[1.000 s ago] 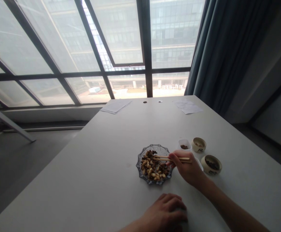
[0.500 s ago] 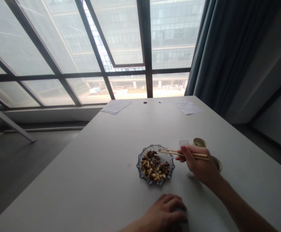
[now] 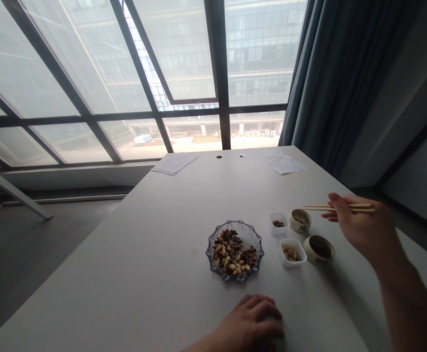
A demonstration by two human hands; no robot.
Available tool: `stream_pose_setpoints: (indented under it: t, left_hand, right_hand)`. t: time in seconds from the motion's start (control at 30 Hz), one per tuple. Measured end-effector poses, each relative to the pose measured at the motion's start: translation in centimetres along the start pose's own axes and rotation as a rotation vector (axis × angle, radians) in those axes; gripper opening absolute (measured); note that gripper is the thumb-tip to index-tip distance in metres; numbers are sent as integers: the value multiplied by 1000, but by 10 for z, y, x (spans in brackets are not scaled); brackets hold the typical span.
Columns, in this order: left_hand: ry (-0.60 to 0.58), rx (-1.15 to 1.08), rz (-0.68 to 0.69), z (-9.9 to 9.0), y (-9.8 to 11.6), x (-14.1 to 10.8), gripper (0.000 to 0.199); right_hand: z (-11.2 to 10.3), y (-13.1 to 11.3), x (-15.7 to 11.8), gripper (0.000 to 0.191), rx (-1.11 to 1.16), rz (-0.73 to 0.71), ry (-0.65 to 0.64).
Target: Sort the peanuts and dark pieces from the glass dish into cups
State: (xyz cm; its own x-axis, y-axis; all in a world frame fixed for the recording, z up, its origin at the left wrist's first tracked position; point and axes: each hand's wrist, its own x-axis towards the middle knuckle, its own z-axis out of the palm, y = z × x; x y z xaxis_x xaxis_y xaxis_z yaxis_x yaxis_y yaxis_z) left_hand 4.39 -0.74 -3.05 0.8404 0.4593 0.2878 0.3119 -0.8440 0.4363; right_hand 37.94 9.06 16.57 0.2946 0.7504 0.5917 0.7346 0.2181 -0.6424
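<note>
My right hand [image 3: 360, 220] is closed around a pair of wooden chopsticks [image 3: 318, 208]. Their tips point left, at the right rim of the farther small ceramic bowl [image 3: 300, 227]; I cannot make out anything between them. A nearer ceramic bowl [image 3: 318, 259] holds dark contents. Beside these bowls stand two clear plastic cups: one [image 3: 272, 230] with dark bits, the other [image 3: 292, 264] with pale brown pieces that look like peanuts. A scalloped glass plate [image 3: 252, 234] carries a mix of peanuts and dark pieces [image 3: 233, 252]. Below it my left hand [image 3: 252, 318] rests on the table, fingers loosely bent and apart.
The white table [image 3: 132, 274] stretches toward the windows. Paper sheets [image 3: 174, 164] lie at its far left, more paper [image 3: 284, 164] at the far right. Two round holes sit near the far edge. A blue-grey curtain [image 3: 316, 98] hangs to the right.
My right hand has moved right with the chopsticks, from over the glass plate to the farther ceramic bowl, uncovering the bowls and cups. My left hand has stayed put.
</note>
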Motion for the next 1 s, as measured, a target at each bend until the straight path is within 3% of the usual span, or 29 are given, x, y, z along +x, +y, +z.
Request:
stream_pose_setpoints:
  t: [0.2, 0.43, 0.5, 0.77, 1.0]
  left_hand:
    - [1, -2, 2, -1, 1, 0, 24]
    - [11, -5, -5, -1, 2, -1, 25]
    - [14, -7, -5, 0, 2, -1, 24]
    - [19, -15, 0, 0, 2, 0, 22]
    - [62, -41, 17, 0, 2, 0, 18]
  right_hand:
    - [6, -24, -11, 49, 211, 126, -44]
    - [44, -66, -45, 55, 507, 78, -543]
    - [57, -71, -55, 57, 521, 60, -627]
    - [89, -63, -75, 63, 484, 68, -718]
    - [97, -59, -82, 65, 484, 101, -627]
